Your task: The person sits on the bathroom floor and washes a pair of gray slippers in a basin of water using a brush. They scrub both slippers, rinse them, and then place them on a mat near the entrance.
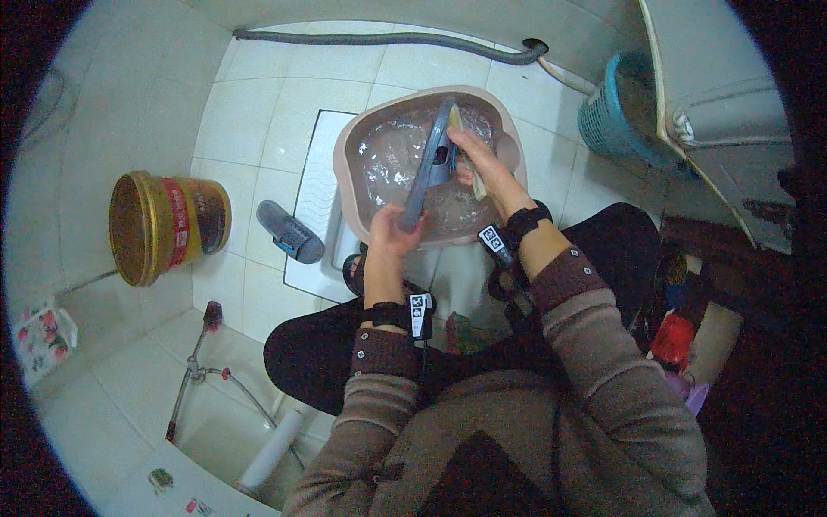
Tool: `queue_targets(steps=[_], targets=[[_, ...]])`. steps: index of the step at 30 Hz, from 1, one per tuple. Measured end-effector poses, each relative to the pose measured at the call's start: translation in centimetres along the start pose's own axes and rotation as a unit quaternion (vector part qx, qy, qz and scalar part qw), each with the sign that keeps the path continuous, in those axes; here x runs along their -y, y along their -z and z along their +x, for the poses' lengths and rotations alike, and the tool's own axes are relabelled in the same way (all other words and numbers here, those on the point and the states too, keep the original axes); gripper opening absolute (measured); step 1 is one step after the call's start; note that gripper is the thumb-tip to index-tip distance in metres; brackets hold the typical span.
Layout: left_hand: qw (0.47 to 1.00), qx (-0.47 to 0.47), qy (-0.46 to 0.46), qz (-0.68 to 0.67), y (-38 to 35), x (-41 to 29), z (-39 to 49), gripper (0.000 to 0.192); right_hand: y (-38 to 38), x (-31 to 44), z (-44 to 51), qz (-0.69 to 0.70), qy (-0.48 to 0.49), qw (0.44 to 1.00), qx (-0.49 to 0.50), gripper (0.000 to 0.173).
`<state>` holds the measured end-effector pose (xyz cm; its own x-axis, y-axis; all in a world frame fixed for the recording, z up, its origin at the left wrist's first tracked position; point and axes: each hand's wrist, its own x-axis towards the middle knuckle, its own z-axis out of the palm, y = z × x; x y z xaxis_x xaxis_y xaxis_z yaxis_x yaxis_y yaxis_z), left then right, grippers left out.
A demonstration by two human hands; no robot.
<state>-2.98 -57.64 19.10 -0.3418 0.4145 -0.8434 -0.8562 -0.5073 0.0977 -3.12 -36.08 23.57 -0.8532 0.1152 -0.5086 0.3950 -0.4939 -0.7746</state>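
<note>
A grey slide slipper (423, 174) is held on edge over a pink plastic basin (342, 161) with rippling water in it. My left hand (393, 231) grips the slipper's near end, at the basin's front rim. Against the slipper's right side, my right hand (481, 158) grasps a pale yellow brush-like tool (479, 187), mostly covered by the fingers. Whether the right fingers also touch the slipper cannot be made out. A matching grey slipper (291, 231) lies on the floor to the left.
Beneath the basin's left side is a white squat toilet pan (323, 155). A yellow bucket (171, 226) stands at left, a blue plastic basket (601, 123) at right. Along the back wall runs a grey hose (387, 40). Pipes with a valve (192, 367) are at lower left.
</note>
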Motion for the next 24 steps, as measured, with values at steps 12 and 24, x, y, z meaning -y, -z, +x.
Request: queue_targets(steps=[12,24], targets=[[0.792,0.122,-0.357,0.481,-4.0,-0.3,-1.6,0.074,-2.9,0.1,-0.4,-0.311,0.05,0.944,-0.094,0.093],[0.933,0.133,-0.167,0.289,-2.7,-0.2,-1.6,0.053,-3.8,1.9,-3.9,-0.692,0.204,0.691,-0.056,0.048]])
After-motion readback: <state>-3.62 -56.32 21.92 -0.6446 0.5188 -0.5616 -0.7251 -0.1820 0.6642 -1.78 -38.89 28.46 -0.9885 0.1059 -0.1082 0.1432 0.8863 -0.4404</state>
